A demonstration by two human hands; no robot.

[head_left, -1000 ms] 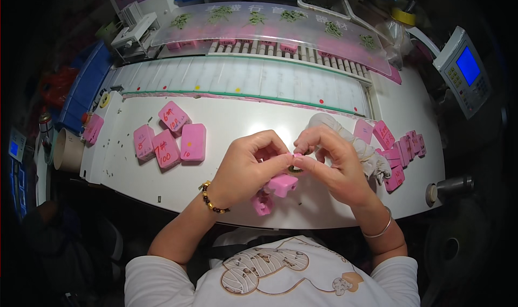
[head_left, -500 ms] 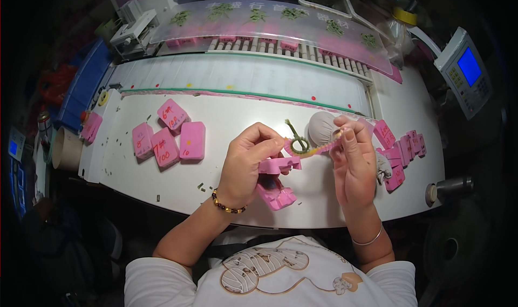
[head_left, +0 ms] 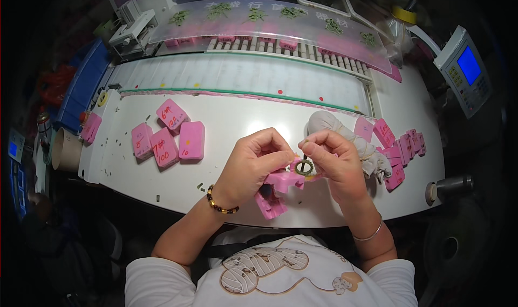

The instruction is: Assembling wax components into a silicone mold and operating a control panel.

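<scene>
My left hand (head_left: 253, 162) is closed on a pink rubber mould (head_left: 285, 181), which is split and hangs in folded flaps below the fingers. A small green wax ring (head_left: 308, 172) with a dark stem stands at the mould's upper right edge. My right hand (head_left: 339, 164) pinches the stem between thumb and fingertips. Beneath the right fingers, a yellowish-pink strip of the mould reaches toward that hand. Whether the ring still touches the mould cannot be made out. Both hands are above the white table (head_left: 178, 191), close to its front edge.
Several pink mould blocks (head_left: 192, 141) lie at left, others (head_left: 384, 133) at right. A white cloth bundle (head_left: 329, 124) sits behind my right hand. Farther back are a pale belt (head_left: 232, 72), rollers and a clear shelf (head_left: 237, 24) with green clusters. A control panel (head_left: 465, 69) stands right.
My right hand has moved left and down, from the stretched mould strip to the ring's stem. The ring has turned and sits lower. Dots on the belt have shifted.
</scene>
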